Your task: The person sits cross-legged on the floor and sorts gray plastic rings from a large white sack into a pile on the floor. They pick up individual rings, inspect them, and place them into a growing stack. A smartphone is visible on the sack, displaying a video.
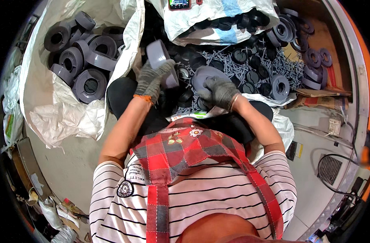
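Both my hands wear grey knit gloves. My left hand (pixel 150 79) is closed around a grey plastic ring (pixel 157 54) with a wide wall, held tilted up over the heap. Another grey curved edge (pixel 171 79) shows beside its fingers; I cannot tell if it is part of the same piece. My right hand (pixel 220 90), fingers curled, grips a grey round plastic piece (pixel 204 76) a little to the right. Under and beyond the hands lie black round caps (pixel 239 56) and many thin grey plastic pins (pixel 229 67).
At the left, a white woven sack (pixel 39 95) holds several grey rings (pixel 89 86). Another white sack (pixel 209 11) with black caps lies at the far side, a phone (pixel 179 4) on it. More grey rings (pixel 313 57) sit by cardboard (pixel 330 38) at right. A black cable (pixel 319 172) loops at right.
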The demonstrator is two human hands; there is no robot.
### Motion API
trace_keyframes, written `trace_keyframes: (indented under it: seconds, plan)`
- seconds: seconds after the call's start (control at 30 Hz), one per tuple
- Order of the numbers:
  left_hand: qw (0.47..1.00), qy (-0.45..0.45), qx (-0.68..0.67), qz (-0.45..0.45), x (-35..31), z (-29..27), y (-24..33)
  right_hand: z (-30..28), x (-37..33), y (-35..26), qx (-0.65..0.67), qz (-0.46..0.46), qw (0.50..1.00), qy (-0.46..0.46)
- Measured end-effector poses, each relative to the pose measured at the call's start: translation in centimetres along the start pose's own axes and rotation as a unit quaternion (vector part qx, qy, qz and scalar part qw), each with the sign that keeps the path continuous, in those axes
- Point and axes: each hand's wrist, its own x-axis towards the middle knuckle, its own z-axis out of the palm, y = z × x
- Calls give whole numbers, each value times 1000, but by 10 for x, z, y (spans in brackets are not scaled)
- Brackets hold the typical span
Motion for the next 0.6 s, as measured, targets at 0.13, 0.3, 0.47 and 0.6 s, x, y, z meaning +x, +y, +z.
trace_keyframes:
  seconds: [0.13,0.3,0.47,0.6]
  plan:
    - [999,41,22,5,19,-20,-7,-27,66,-3,72,172,982,27]
    - [997,1,-50,-55,24,-21,-22,19,129,55,46,282,958,5]
    - [995,89,-35,17,18,-10,-15,16,134,69,55,275,948,152]
    - [994,-3,-91,-65,23,-22,-30,-27,116,31,202,183,942,193]
